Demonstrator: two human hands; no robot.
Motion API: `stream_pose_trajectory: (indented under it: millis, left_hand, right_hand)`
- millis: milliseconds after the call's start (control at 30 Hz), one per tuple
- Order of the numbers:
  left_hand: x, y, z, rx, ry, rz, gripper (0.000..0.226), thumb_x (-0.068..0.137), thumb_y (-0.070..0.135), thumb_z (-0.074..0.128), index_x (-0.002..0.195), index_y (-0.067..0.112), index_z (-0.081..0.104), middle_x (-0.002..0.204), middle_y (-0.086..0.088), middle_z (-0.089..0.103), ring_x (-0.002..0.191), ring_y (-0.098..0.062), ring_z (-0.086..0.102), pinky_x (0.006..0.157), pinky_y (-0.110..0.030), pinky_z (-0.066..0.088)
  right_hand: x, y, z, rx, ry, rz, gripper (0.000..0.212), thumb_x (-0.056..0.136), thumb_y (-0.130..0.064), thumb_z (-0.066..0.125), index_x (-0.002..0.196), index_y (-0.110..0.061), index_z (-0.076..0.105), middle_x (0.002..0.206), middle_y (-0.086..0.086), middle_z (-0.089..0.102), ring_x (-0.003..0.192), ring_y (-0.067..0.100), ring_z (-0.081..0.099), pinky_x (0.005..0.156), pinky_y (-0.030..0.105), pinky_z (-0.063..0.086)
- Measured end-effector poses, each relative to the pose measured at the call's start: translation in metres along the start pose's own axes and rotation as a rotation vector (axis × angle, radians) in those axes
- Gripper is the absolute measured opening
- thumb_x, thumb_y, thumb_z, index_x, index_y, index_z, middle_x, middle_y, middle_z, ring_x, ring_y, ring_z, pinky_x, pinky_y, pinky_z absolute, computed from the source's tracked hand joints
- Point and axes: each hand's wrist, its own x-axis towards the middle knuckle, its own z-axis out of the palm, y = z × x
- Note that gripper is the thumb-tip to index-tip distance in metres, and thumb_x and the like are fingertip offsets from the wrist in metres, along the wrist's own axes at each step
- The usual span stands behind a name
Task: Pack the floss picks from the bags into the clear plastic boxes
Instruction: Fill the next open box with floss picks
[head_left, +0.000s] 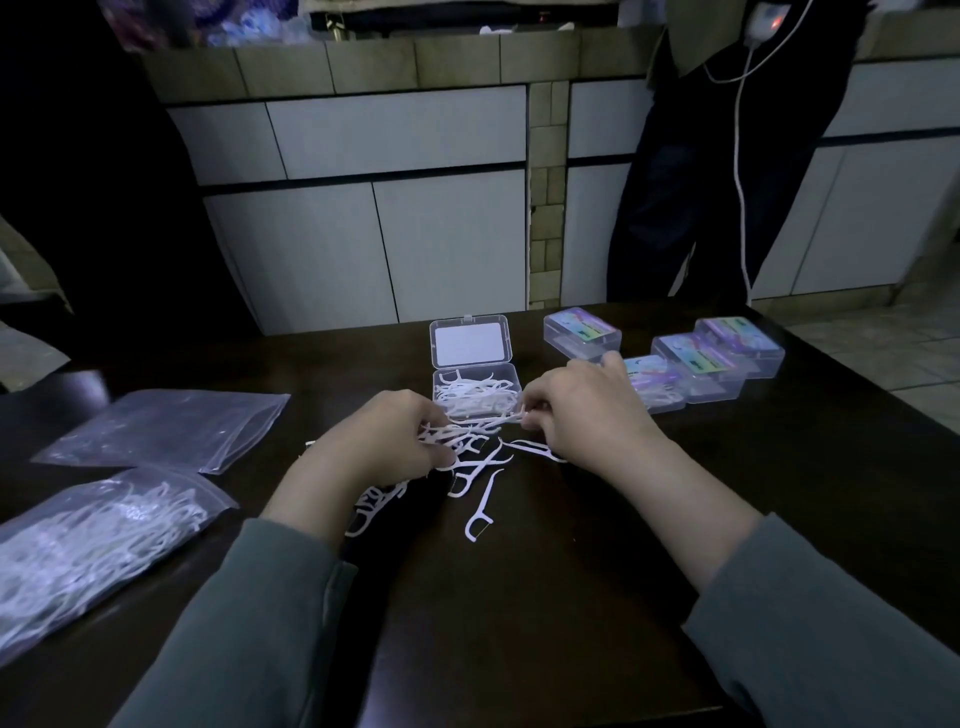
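An open clear plastic box stands at the table's middle, lid up, with white floss picks lying inside. Just in front of it my left hand grips a bunch of floss picks. My right hand pinches the other end of that bunch by the box's front edge. Loose floss picks lie scattered on the dark table below both hands. A full bag of floss picks lies at the near left.
An empty-looking flat bag lies beyond the full one. Several closed boxes with colourful labels sit at the right rear of the dark table. A person in dark clothes stands behind the table by white cabinets.
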Motion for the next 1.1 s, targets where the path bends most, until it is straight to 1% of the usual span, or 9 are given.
stream_pose_trajectory:
  millis: [67,200,300,533,700,767,867,1000,1100]
  left_hand:
    - [0.0,0.0,0.0,0.014,0.004,-0.01,0.05,0.083,0.037,0.072,0.129,0.023,0.059,0.126,0.0,0.059,0.109,-0.02,0.057,0.084,-0.027,0.043]
    - [-0.002,-0.002,0.0,-0.029,-0.002,0.013,0.012,0.081,0.031,0.074,0.088,0.029,0.065,0.09,0.013,0.056,0.082,-0.009,0.055,0.068,-0.024,0.04]
    - [-0.002,-0.004,-0.001,-0.067,0.039,0.035,0.014,0.08,0.032,0.075,0.076,0.03,0.062,0.082,0.011,0.062,0.075,-0.005,0.057,0.058,-0.022,0.037]
    - [-0.003,-0.008,-0.006,-0.188,0.168,0.057,0.017,0.078,0.035,0.078,0.094,0.03,0.074,0.094,0.008,0.067,0.081,-0.005,0.058,0.057,-0.019,0.039]
    - [-0.006,-0.011,-0.012,-0.377,0.301,0.053,0.007,0.074,0.037,0.078,0.077,0.035,0.072,0.061,0.012,0.063,0.059,0.001,0.054,0.047,-0.01,0.035]
    - [-0.006,-0.012,-0.013,-0.472,0.34,0.066,0.006,0.074,0.036,0.077,0.074,0.034,0.072,0.057,0.001,0.064,0.052,-0.003,0.048,0.043,-0.011,0.034]
    - [-0.005,-0.009,-0.013,-0.638,0.426,0.104,0.004,0.075,0.032,0.078,0.076,0.03,0.075,0.049,0.007,0.058,0.045,-0.002,0.04,0.04,-0.011,0.032]
    - [0.004,0.002,-0.013,-0.793,0.58,0.157,0.004,0.076,0.032,0.077,0.08,0.031,0.076,0.063,-0.006,0.069,0.053,-0.015,0.051,0.049,-0.023,0.043]
    - [0.016,0.008,-0.01,-0.908,0.7,0.139,0.005,0.077,0.031,0.078,0.081,0.031,0.076,0.068,-0.014,0.068,0.055,-0.017,0.051,0.05,-0.024,0.045]
  right_hand:
    - [-0.001,0.002,0.001,0.033,0.038,0.015,0.023,0.095,-0.036,0.058,0.117,-0.033,0.066,0.115,-0.007,0.066,0.109,0.016,0.05,0.094,0.037,0.028]
    - [-0.002,0.003,0.001,0.062,0.08,0.032,0.021,0.095,-0.036,0.057,0.114,-0.032,0.066,0.114,-0.008,0.066,0.109,0.015,0.051,0.097,0.038,0.027]
    - [-0.003,0.005,0.001,0.071,0.083,0.04,0.02,0.095,-0.037,0.057,0.113,-0.033,0.066,0.113,-0.009,0.066,0.109,0.015,0.051,0.097,0.038,0.027]
    - [-0.002,0.008,0.0,0.123,0.127,0.115,0.019,0.095,-0.036,0.058,0.112,-0.033,0.066,0.113,-0.008,0.066,0.11,0.016,0.052,0.096,0.037,0.027]
    - [0.001,0.013,0.0,0.114,0.177,0.216,0.019,0.095,-0.034,0.059,0.113,-0.033,0.066,0.107,-0.006,0.068,0.104,0.016,0.054,0.099,0.04,0.027]
    - [0.002,0.013,0.0,0.096,0.185,0.238,0.02,0.095,-0.034,0.058,0.113,-0.033,0.066,0.107,-0.004,0.067,0.103,0.017,0.054,0.098,0.04,0.027]
    - [0.006,0.01,-0.001,0.074,0.202,0.235,0.021,0.096,-0.034,0.057,0.115,-0.032,0.065,0.109,-0.003,0.067,0.105,0.018,0.054,0.098,0.04,0.027]
    - [0.017,0.007,-0.002,0.068,0.265,0.202,0.02,0.097,-0.033,0.054,0.114,-0.031,0.065,0.109,-0.003,0.067,0.105,0.019,0.053,0.09,0.038,0.026]
    - [0.027,0.006,0.0,0.033,0.319,0.175,0.021,0.098,-0.032,0.051,0.113,-0.03,0.065,0.109,-0.004,0.067,0.103,0.019,0.053,0.089,0.04,0.031]
